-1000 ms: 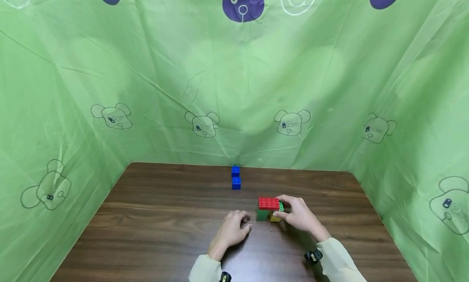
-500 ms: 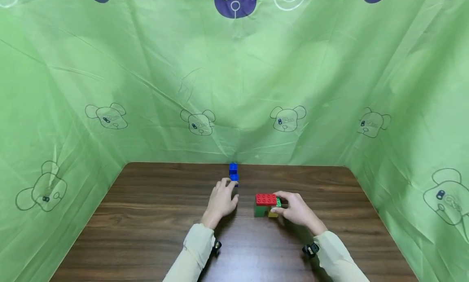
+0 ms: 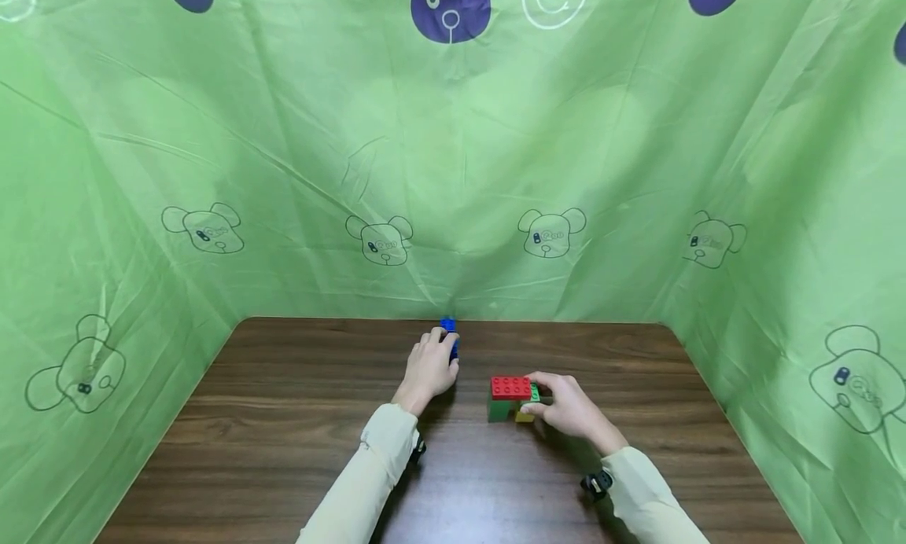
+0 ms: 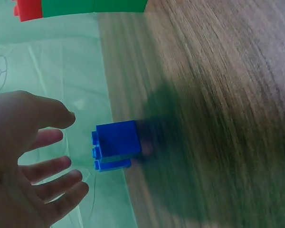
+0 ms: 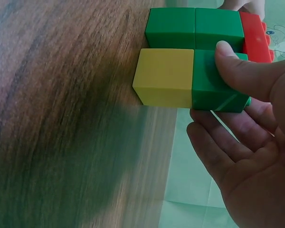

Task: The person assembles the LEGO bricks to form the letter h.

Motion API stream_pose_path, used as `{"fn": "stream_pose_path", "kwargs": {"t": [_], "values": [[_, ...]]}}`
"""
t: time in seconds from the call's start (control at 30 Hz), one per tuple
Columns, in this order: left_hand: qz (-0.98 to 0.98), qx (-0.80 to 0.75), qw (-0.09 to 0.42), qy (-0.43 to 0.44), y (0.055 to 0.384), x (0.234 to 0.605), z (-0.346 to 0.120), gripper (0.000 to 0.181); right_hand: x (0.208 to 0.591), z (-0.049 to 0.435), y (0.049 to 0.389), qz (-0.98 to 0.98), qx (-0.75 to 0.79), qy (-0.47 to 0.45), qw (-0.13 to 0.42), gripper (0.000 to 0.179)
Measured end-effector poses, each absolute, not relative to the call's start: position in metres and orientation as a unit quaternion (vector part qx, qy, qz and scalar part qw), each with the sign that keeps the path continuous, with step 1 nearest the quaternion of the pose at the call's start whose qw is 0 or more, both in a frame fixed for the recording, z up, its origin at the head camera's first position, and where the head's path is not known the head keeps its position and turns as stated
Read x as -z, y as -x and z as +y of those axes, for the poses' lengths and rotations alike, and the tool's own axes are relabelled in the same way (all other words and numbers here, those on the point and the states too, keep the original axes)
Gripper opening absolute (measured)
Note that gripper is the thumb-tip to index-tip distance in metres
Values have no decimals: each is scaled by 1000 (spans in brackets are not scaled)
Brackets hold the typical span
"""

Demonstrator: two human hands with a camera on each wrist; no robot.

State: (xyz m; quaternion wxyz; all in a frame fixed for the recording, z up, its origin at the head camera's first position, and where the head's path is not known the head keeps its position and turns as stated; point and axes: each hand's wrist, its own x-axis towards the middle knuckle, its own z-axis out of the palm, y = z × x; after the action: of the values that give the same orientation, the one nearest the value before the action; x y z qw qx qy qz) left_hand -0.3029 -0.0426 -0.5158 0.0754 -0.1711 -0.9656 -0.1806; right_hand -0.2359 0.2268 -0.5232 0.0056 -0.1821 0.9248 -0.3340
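Over by the far table edge, my left hand (image 3: 428, 367) reaches to the blue bricks. In the left wrist view its thumb and fingers are spread, with a gap to the nearer blue brick (image 4: 118, 137). The other blue brick (image 3: 447, 323) stands behind it, partly hidden. My right hand (image 3: 572, 409) pinches a green brick (image 5: 204, 73) between thumb and fingers. This brick sits on a yellow brick (image 5: 164, 71), low at the tabletop. Beside them stand two stacked green bricks (image 5: 171, 28) topped by a red brick (image 3: 510, 387) with several studs.
The brown wooden table (image 3: 283, 434) carries the bricks. Green cloth (image 3: 453, 174) with printed bear heads hangs behind the table and along both sides. A black wrist device (image 3: 597, 484) sits at the right cuff.
My left hand has moved from beside the red-topped stack, forward and slightly left, to the blue bricks. My right hand keeps its pinch on the green brick; the head view has shifted slightly.
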Motion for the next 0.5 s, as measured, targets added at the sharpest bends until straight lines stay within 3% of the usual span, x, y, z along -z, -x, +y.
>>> {"fn": "stream_pose_path", "kwargs": {"t": [0.5], "values": [[-978,99,49,175,311,526,-32,49,526,228,236,920,346,180,19,35]]}}
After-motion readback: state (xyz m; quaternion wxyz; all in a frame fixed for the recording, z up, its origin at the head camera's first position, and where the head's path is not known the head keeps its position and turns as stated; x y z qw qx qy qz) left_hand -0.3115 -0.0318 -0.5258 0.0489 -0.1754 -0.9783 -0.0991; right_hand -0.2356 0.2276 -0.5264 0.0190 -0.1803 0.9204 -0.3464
